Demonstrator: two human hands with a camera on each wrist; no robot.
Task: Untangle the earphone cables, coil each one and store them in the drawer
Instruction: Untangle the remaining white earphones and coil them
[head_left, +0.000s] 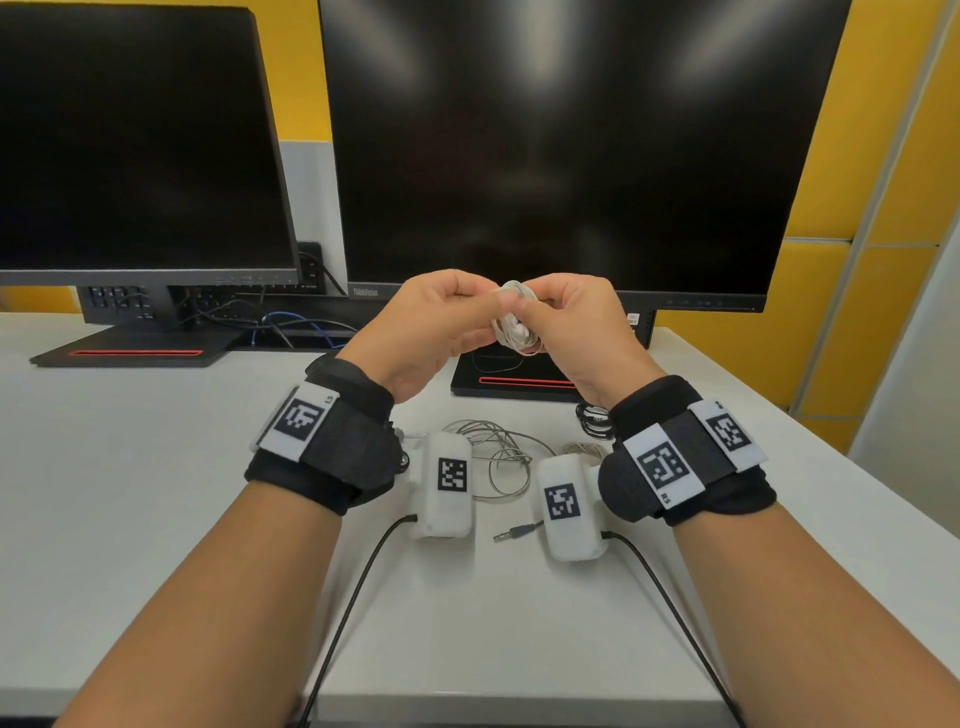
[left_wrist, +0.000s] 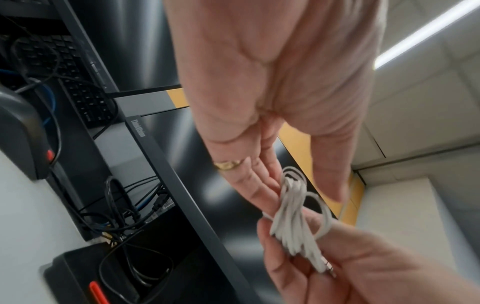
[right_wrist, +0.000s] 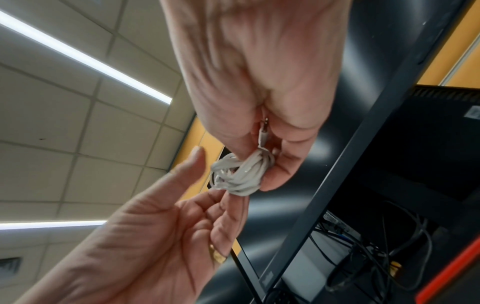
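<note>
Head view. White earphone coil (head_left: 514, 322): held in the air in front of the right-hand monitor (head_left: 566, 145), above its stand base (head_left: 514, 387). Left hand (head_left: 421, 332): fingers curled, tips meeting the coil's left side. Right hand (head_left: 574, 332): fingers curled, pinching the coil's right side. Grey earphone cable (head_left: 498, 457): loose loops on the worktop (head_left: 130, 467), nearer the person than the stand base, its jack plug (head_left: 514, 533) lying apart toward the front edge. Black coiled cable (head_left: 592, 421): on the worktop just beside the stand base, partly hidden by the right wrist strap. Left-hand monitor (head_left: 135, 135): to the left of the right-hand monitor.

Left wrist view. Left hand (left_wrist: 272, 82): fingers (left_wrist: 249, 181) straight and close together, tips touching the top of the white earphone coil (left_wrist: 293, 218); thumb extended beside it. Gold ring (left_wrist: 228, 164) on one finger. Right hand (left_wrist: 350, 267) holds the coil's lower end, with the jack plug (left_wrist: 326, 266) against its palm.

Right wrist view. Right hand (right_wrist: 259, 82): thumb and fingers pinch the white earphone coil (right_wrist: 241, 174); jack plug (right_wrist: 263, 131) tucked between them. Left hand (right_wrist: 161, 236): fingers relaxed, tips under the coil.
</note>
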